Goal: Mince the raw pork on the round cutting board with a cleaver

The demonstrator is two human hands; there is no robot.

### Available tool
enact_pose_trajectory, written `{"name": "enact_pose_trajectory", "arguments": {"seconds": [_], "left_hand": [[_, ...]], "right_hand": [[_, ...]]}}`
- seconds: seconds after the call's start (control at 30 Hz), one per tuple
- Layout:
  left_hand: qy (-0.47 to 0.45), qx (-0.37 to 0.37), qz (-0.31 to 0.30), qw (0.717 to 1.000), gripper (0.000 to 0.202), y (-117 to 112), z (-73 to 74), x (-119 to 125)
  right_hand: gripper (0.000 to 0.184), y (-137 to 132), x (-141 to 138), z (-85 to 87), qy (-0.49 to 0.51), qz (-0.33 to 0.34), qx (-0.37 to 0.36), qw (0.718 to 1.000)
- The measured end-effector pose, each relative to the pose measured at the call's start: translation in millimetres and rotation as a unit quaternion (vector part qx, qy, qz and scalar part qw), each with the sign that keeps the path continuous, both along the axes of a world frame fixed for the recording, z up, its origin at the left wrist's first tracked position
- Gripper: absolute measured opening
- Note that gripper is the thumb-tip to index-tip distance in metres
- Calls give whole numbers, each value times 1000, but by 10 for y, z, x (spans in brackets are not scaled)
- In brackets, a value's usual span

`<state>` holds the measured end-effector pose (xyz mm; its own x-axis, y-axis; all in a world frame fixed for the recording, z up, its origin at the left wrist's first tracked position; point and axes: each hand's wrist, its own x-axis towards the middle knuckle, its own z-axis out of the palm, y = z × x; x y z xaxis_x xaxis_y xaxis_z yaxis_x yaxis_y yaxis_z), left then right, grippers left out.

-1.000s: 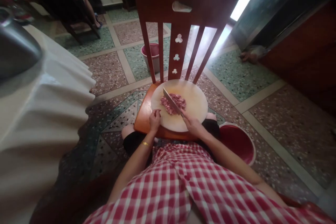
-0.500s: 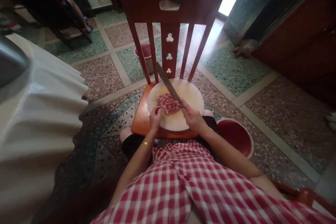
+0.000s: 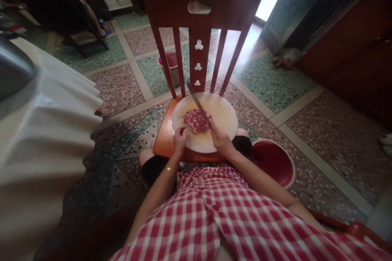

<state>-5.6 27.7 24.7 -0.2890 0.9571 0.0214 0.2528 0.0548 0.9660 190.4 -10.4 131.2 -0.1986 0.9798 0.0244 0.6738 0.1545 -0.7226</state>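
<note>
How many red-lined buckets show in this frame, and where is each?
2. One bucket stands behind the chair, partly seen through its slats; the other bucket is by the person's right leg. More could be hidden.

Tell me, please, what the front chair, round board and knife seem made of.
Front chair: probably varnished wood; its orange-brown seat shines. Round board: smooth, pale, perhaps plastic or wood; no clear grain shows. Knife: blade likely metal, thin and dull grey.
</note>
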Motion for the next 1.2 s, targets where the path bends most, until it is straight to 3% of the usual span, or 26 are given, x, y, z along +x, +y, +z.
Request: {"name": "enact_pose_trajectory", "arguments": {"seconds": [0.1,0.17,0.27,0.33,0.5,0.53,0.7,0.87,1.07,1.2], "left_hand": [[8,-5,-1,1000,20,-14,49,3],[12,-4,-3,1000,20,-12,58,-7],[14,1,-7,1000,21,-5,32,-1],[11,1,-14,1000,21,-4,10,23],[13,-6,-19,1000,20,-5,31,64],[16,-7,-18,1000,20,-3,43,61],[19,2,-4,1000,20,10,43,41],[24,2,-13,1000,21,-1,-14,11],[22,6,-4,1000,21,10,-76,-27],[23,2,-11,1000,22,11,-82,7]], "right_hand": [[47,-57,63,-168,-29,10,-96,995],[47,-85,127,-123,-14,8,-76,997],[49,-65,181,19,31,-21,39,999],[50,-9,187,-7,40,-46,70,996],[46,130,232,-244,-18,-41,-95,994],[46,136,240,-219,-17,-36,-92,995],[49,102,139,4,8,-22,58,998],[47,114,111,-153,-47,-17,-79,996],[49,144,246,-13,29,-27,50,998],[48,163,241,-211,-10,-45,-42,998]]}}
